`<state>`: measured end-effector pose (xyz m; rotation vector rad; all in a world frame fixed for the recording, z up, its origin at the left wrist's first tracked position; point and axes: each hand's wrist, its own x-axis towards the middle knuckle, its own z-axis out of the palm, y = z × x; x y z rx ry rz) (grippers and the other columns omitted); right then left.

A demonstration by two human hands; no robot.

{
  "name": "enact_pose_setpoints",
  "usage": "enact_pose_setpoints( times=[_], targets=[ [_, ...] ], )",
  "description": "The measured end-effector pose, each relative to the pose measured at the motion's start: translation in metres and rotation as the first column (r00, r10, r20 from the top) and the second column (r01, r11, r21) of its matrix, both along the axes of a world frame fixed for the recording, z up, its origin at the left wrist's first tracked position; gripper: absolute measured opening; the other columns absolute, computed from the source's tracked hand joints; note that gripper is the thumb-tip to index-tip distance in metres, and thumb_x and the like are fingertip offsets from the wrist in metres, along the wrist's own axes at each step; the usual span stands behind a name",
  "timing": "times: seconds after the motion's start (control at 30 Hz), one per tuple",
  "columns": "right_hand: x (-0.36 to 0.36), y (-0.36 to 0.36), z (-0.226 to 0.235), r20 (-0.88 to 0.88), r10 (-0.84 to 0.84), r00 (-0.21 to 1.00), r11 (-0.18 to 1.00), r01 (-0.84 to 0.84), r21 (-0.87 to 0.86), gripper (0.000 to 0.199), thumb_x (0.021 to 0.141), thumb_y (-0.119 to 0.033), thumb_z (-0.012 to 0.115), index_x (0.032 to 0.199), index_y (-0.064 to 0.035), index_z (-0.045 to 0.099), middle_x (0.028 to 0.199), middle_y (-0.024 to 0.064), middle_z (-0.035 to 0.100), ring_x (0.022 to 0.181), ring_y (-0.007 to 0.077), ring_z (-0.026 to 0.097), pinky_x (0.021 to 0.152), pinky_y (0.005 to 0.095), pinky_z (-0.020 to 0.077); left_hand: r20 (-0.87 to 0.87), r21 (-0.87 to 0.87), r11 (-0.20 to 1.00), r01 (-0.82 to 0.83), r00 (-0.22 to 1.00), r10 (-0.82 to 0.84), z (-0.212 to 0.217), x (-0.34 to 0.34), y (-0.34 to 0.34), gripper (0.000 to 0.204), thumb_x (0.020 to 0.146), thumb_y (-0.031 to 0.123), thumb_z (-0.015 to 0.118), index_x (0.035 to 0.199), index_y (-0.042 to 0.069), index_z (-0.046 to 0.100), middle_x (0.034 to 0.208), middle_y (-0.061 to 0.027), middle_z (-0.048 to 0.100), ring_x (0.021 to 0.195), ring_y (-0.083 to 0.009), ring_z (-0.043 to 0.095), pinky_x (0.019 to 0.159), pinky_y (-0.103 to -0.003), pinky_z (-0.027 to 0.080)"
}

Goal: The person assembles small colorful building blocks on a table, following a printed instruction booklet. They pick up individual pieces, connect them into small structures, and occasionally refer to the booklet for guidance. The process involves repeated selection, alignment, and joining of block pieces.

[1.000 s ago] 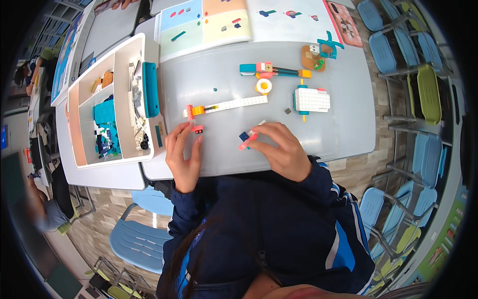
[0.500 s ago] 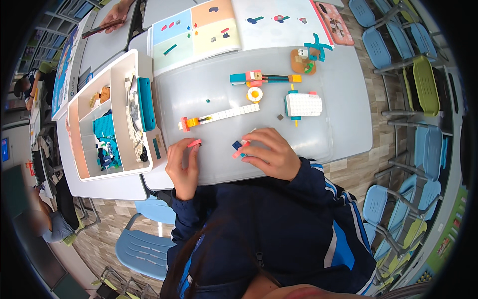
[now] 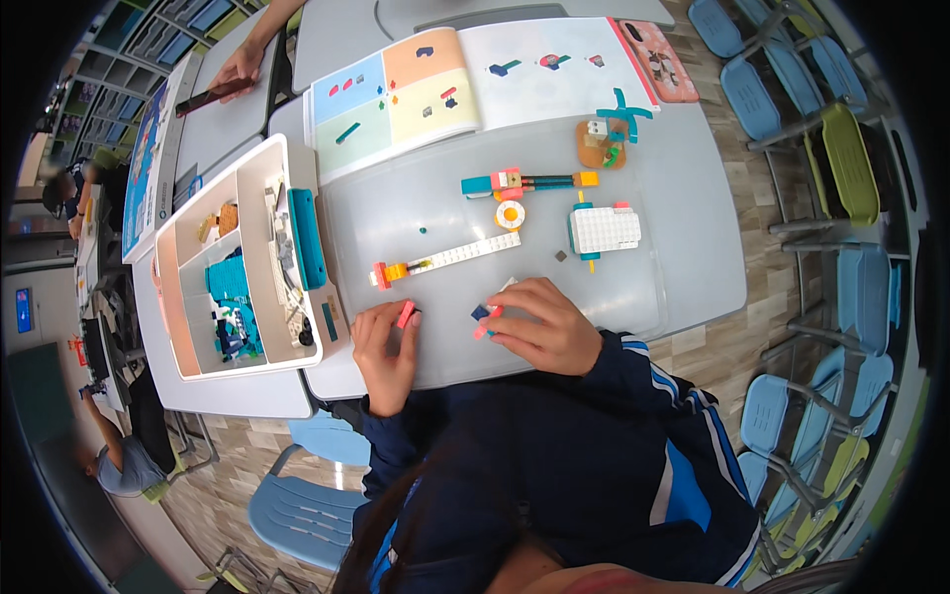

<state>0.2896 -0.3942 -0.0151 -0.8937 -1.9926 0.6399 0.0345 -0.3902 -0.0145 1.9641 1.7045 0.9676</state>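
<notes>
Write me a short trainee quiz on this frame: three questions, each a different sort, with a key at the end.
1. True or false: the right hand holds dark blue and pink pieces.
2. What colour is the small brick in the left hand? A) green B) pink C) white
3. Fill in the blank: the compartment bin stands to the ____ of the long white studded beam, as the person sees it.

Key: 1. True. 2. B. 3. Left.
</notes>
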Motion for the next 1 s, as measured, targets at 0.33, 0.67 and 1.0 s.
enact_pose_setpoints(
  times=[0.33,0.67,1.0],
  targets=[
    [0.0001,0.0006,-0.0001,-0.024,0.082,0.996,0.996,-0.083,-0.03,0.03,0.082,-0.01,0.076,0.112,-0.0047,0.071,0.12,0.0122,0.06,0.113,0.0335,0.057,0.101,0.045,0.0485,0.035,-0.011,0.999,0.041,0.999,-0.04,0.0029,-0.0035,0.0027,0.016,0.081,0.007,0.078,0.097,0.004,0.075,0.095,-0.0083,0.071,0.089,-0.0244,0.062,0.084,-0.034,0.043],
    [0.0013,0.0011,-0.0017,-0.046,0.12,0.992,0.993,-0.12,0.007,0.034,0.075,-0.003,0.08,0.109,-0.004,0.071,0.122,0.0121,0.062,0.112,0.0344,0.059,0.099,0.045,0.0506,0.054,-0.021,1.0,0.019,0.998,-0.017,0.0028,-0.0018,0.0033,0.016,0.082,0.008,0.079,0.097,0.004,0.075,0.095,-0.0078,0.071,0.088,-0.0233,0.062,0.084,-0.033,0.043],
    [-0.0004,0.002,-0.0028,-0.043,0.087,0.995,0.996,-0.087,0.011,0.035,0.075,-0.002,0.08,0.109,-0.0045,0.072,0.117,0.0116,0.064,0.11,0.0329,0.06,0.1,0.0468,0.0504,0.053,-0.012,1.0,0.012,0.999,-0.011,0.0016,-0.001,0.0035,0.019,0.078,0.006,0.08,0.097,0.005,0.077,0.095,-0.0071,0.071,0.087,-0.0232,0.061,0.083,-0.033,0.043]
  ],
)
